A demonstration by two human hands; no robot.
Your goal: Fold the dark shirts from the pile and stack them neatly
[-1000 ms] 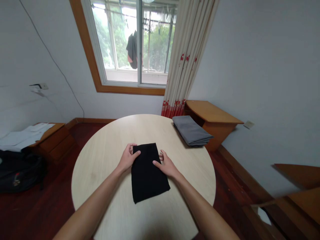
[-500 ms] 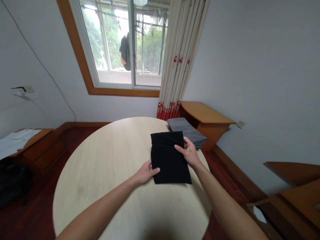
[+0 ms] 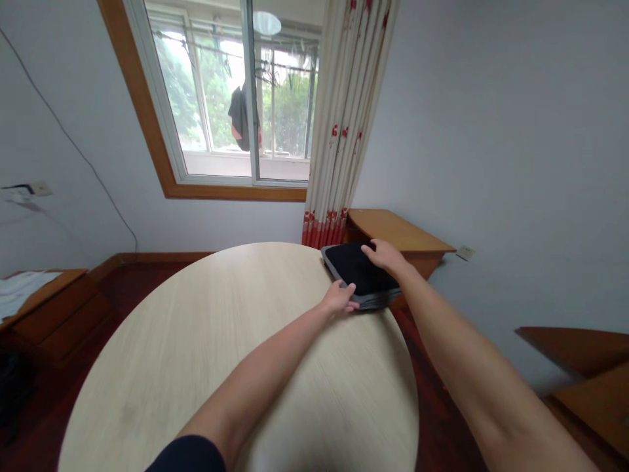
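Note:
A folded black cloth lies on top of a stack of folded grey cloths at the far right of the round table. Grey edges show along its left and near sides. My left hand is at the near left corner, closed with its thumb on the black cloth's edge and its fingers lower, by the side of the stack. Across from it, my right hand grips the far right edge of the black cloth, thumb on top. Its other fingers are partly hidden.
The pale round table fills the middle. Behind the stack stands a wooden desk, beside a floral curtain and a window. A low wooden cabinet with papers is at the left, and wooden furniture at the lower right.
Both hands have carried the black cloth away from me and to the right, from above the table onto the grey stack. The view has shifted slightly.

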